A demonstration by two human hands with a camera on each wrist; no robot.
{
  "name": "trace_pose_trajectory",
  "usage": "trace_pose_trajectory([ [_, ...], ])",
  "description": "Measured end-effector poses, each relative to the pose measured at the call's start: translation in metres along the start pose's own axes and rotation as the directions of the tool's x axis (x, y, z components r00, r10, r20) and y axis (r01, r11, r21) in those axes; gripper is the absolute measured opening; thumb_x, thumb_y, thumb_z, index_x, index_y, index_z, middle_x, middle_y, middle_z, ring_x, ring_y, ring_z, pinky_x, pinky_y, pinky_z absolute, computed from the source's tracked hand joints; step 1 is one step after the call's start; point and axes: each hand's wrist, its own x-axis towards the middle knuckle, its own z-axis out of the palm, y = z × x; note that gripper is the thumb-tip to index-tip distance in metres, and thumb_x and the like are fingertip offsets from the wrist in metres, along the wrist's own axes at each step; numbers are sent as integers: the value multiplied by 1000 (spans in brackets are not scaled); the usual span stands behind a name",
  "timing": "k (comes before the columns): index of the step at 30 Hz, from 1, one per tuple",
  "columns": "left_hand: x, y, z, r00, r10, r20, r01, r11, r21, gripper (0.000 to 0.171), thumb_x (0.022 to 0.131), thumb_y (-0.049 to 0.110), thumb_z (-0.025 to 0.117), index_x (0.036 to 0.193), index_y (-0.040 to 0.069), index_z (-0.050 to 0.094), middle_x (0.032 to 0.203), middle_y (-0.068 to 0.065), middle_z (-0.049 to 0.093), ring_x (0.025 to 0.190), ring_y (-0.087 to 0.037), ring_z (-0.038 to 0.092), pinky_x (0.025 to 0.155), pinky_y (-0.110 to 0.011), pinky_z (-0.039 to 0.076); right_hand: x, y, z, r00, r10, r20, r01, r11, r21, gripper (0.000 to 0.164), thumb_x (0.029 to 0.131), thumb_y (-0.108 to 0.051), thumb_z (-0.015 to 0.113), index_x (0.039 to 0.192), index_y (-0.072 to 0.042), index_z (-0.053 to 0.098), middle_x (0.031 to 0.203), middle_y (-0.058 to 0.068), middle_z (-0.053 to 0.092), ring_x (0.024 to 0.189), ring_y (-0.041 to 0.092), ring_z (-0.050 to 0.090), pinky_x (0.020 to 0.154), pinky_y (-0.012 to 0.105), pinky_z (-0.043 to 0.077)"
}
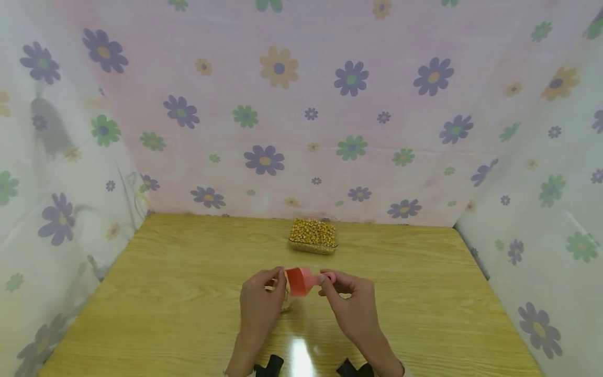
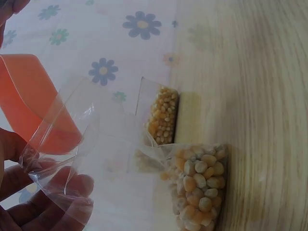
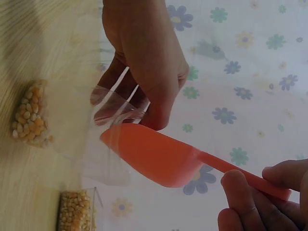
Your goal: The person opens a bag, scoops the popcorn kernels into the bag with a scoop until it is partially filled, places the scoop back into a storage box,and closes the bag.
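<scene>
My left hand (image 1: 264,298) pinches the top edge of a clear plastic bag (image 2: 120,159), whose bottom holds corn kernels (image 2: 199,185) and rests on the table. In my right hand (image 1: 350,303), thumb and fingers grip the handle of a pink-orange scoop (image 1: 301,281). The scoop's lip sits at the mouth of the bag, close to the left fingertips, as the right wrist view shows. No kernels show inside the scoop in the head view. In that view the left hand covers most of the bag.
Toward the back of the wooden table (image 1: 188,272) stands a clear rectangular container (image 1: 313,246) filled with corn kernels. Flowered curtains (image 1: 301,115) hang behind the table and along both sides.
</scene>
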Motion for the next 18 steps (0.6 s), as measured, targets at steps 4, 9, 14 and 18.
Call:
trace_pose_trajectory([
  [4,2,0,0,1000,-3,-4,2,1000,-9,11,93,9,73,97,4,82,77,-2,73,65,-15,69,55,-21,54,0,2,-3,999,-24,-43,24,1000,16,11,95,-8,71,96,-1,80,84,10,78,65,16,73,60,27,59],
  [9,3,1,-1,999,-34,11,34,998,-44,12,94,8,71,96,4,82,76,1,73,66,-15,70,54,-22,54,1,3,-10,993,-53,-106,58,998,37,11,95,-5,71,99,-2,80,79,10,77,65,12,72,41,19,44],
  [14,3,2,-2,998,-56,13,57,997,-50,13,96,9,70,97,5,82,76,1,72,66,-14,69,55,-23,54,9,6,-19,982,-107,-153,115,992,42,11,95,-2,70,97,0,80,81,15,77,64,11,71,37,20,36],
  [18,2,2,-1,998,-66,8,67,997,-50,13,95,9,70,97,4,82,77,1,72,66,-14,69,55,-23,54,17,16,-23,975,-119,-187,135,988,78,12,96,-1,68,98,3,79,82,20,76,63,11,72,43,20,43],
])
